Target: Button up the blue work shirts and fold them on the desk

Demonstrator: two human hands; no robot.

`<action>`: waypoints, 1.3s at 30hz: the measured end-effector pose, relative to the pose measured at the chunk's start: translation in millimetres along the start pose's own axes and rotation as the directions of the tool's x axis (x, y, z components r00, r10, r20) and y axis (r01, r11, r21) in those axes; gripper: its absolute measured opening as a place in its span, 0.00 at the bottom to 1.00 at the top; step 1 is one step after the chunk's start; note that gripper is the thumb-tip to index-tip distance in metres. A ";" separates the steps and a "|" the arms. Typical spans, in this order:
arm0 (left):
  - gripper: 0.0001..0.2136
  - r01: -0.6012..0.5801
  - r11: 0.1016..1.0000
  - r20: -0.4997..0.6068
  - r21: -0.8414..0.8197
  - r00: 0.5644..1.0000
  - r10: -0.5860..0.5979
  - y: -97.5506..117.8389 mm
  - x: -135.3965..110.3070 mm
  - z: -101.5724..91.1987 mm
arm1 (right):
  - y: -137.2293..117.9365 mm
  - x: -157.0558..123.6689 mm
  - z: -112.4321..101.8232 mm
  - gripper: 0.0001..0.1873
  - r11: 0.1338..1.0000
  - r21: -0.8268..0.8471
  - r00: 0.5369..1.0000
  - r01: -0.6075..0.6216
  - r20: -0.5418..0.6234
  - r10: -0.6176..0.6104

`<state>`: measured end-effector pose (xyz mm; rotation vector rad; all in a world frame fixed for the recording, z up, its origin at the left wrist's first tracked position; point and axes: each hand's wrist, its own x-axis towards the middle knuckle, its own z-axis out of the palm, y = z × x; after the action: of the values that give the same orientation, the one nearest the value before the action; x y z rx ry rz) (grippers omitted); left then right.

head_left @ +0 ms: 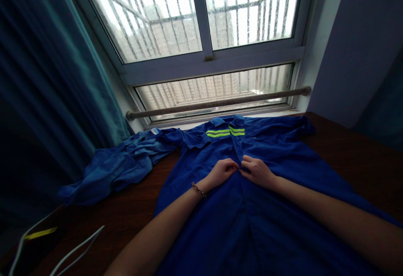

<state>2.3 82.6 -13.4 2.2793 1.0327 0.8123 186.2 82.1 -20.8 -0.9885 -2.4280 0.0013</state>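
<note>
At the far left of the frame a teal curtain (47, 79) is seen hanging beside the window (204, 37), and two white cables (75, 251) are laid across the lower left corner of the dark wooden table (346, 141). Just right of these, a second blue garment (116, 167) is left crumpled near the table's edge.

In the middle of the frame a blue work shirt (252, 209) is spread flat, front side up, apparently so that its front opening can be reached. Its long axis runs from the bottom of the frame up to the window; the collar, marked by yellow-green reflective stripes (225, 132), is pointed toward the window sill, and the hem toward the viewer.

The left hand (220, 171), a beaded bracelet (199, 190) worn at its wrist, is curled, and the placket's left edge is pinched by its fingers. Touching it, the right hand (258, 171) is likewise closed on the opposite edge, so both edges are held together at chest height.
</note>
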 end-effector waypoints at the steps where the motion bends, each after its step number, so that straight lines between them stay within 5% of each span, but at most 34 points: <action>1: 0.09 0.000 1.000 -0.006 -0.001 1.000 0.000 -0.1 -0.1 0.2 | 0.4 0.2 0.1 0.05 1.000 0.016 1.000 0.003 -0.005 -0.003; 6: 0.08 -0.004 0.999 -0.022 0.043 1.000 0.005 0.9 -0.1 0.2 | 1.7 1.6 -0.5 0.05 0.996 0.075 0.997 -0.054 -0.058 0.059; 10: 0.08 0.022 0.971 0.010 0.239 1.000 -0.026 4.5 0.6 -5.8 | 4.3 2.2 0.1 0.05 0.980 0.057 0.976 -0.192 -0.095 0.196; 18: 0.11 0.231 0.720 -0.083 0.655 0.969 -0.234 6.3 -2.8 -15.0 | 16.1 6.1 -2.2 0.06 0.956 -0.023 0.954 -0.293 -0.068 0.291; 23: 0.15 0.191 0.672 -0.067 0.716 0.976 -0.206 2.6 -3.4 -11.3 | 31.3 6.9 -10.4 0.15 0.940 -0.214 0.963 -0.267 -0.108 0.249; 30: 0.11 0.292 0.581 -0.218 0.760 0.956 -0.196 -23.4 10.6 -8.4 | 56.2 24.5 -8.1 0.18 0.906 -0.311 0.947 -0.287 0.047 0.317; 35: 0.10 0.267 0.558 -0.195 0.786 0.963 -0.185 -38.3 28.3 -19.4 | 20.9 35.4 -22.5 0.09 0.901 -0.328 0.959 -0.284 -0.105 0.264; 39: 0.10 0.256 0.558 -0.195 0.789 0.966 -0.167 -41.3 32.9 -23.6 | -20.6 16.7 -16.4 0.07 0.982 -0.062 0.984 -0.181 -0.012 0.180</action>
<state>-16.6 137.2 -13.8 2.7447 2.0180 0.3497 170.3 74.8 5.0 -1.2321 -2.3369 -0.0145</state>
